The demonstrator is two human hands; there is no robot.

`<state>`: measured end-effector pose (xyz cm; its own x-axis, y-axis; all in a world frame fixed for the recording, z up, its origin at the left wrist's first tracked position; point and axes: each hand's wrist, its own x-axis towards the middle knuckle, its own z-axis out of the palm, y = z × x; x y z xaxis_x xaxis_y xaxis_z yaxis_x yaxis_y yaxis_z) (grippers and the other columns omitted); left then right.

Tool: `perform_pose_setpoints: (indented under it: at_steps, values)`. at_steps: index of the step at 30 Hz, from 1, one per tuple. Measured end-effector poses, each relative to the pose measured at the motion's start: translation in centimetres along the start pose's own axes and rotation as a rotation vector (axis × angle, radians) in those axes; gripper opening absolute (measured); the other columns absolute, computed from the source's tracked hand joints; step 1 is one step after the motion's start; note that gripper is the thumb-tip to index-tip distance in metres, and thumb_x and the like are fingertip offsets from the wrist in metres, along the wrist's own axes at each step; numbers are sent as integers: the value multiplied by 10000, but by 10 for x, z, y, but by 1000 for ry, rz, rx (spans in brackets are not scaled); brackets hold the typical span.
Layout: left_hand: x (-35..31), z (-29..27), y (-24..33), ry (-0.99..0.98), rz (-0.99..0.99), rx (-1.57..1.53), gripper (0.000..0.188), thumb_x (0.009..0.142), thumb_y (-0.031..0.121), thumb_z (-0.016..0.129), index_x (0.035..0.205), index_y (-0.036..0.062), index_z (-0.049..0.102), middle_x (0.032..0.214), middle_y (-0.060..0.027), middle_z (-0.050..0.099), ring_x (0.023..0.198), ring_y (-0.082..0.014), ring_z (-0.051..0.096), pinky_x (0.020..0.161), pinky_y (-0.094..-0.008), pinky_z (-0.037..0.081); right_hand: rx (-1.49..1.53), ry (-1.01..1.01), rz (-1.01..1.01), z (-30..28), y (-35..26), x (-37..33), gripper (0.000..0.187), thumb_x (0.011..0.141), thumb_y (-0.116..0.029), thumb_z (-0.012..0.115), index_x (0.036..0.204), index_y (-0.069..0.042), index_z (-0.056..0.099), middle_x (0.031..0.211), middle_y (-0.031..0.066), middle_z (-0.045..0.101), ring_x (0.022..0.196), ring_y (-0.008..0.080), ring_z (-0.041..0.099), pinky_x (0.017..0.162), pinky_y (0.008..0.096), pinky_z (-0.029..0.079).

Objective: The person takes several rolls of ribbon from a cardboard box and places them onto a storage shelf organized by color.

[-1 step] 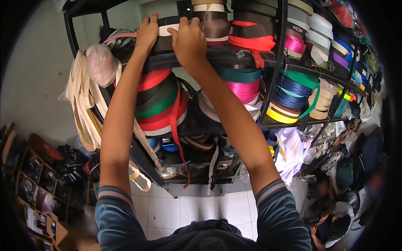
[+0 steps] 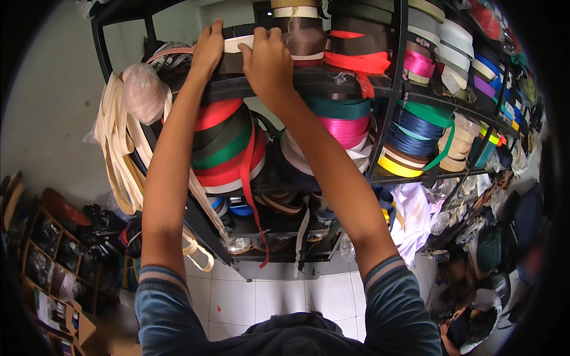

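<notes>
On the upper shelf point(image 2: 237, 85) stands a stack of rolled webbing point(image 2: 238, 46), dark rolls with a white one between them. My left hand point(image 2: 209, 50) is closed against the stack's left side, its fingertips over the upper edge. Around the right side my right hand point(image 2: 268, 62) is wrapped, with its thumb pointing across the front of the rolls. The far side of the stack and part of my fingers are hidden. Close by on the right is another stack of brown and white ribbon rolls point(image 2: 304, 37).
Beneath my arms, the lower shelf carries red, green and black rolls point(image 2: 219, 151) with a red strip point(image 2: 246, 178) hanging down. Cream straps point(image 2: 116, 142) and a plastic-wrapped bundle point(image 2: 144, 93) hang at the left end. Rolls in many colours fill the right bays. A compartmented box point(image 2: 56, 243) sits lower left.
</notes>
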<state>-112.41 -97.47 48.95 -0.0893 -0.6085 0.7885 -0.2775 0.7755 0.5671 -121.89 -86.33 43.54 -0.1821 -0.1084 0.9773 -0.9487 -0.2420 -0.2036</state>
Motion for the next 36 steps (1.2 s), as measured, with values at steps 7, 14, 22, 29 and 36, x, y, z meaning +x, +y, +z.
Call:
perform_pose_setpoints:
  at_steps: [7,14,22,29,36]
  values:
    - [-30,-26,12,51,81,52,684,954,532,323,1273,-44,507,1328,-267,485,1256,-420,422,1072,-413,285,220,40,-287,-18,21,-31,206,796,-168,644,907,-6,583,941,129,541,889,319,551,753,438,480]
    - [-50,-10,-15,20,201,252,657,945,497,417,1336,-31,427,1322,-220,479,1215,-297,465,1030,-379,342,22,10,-370,-13,22,-44,290,800,-287,613,927,-31,664,904,89,582,882,270,538,813,424,393]
    - [-57,-2,22,0,98,305,827,932,556,396,1427,-80,214,1398,-372,308,1336,-455,300,1115,-425,260,6,1,-381,-26,10,-41,429,810,-314,615,1122,-21,640,1246,141,557,1172,341,459,999,474,320]
    - [-329,-118,79,108,140,-32,402,934,195,568,1276,5,477,1247,-176,535,1159,-295,528,961,-349,423,765,-272,-86,-106,-49,-149,307,861,-67,601,1161,-1,597,1232,169,570,1140,359,520,990,414,389]
    - [-678,-240,183,525,-689,223,167,915,94,602,1020,-28,555,814,-91,657,808,-171,645,747,-301,508,1385,-1118,546,-254,-173,-356,190,929,-13,525,1102,58,557,1036,128,608,902,165,624,816,291,494]
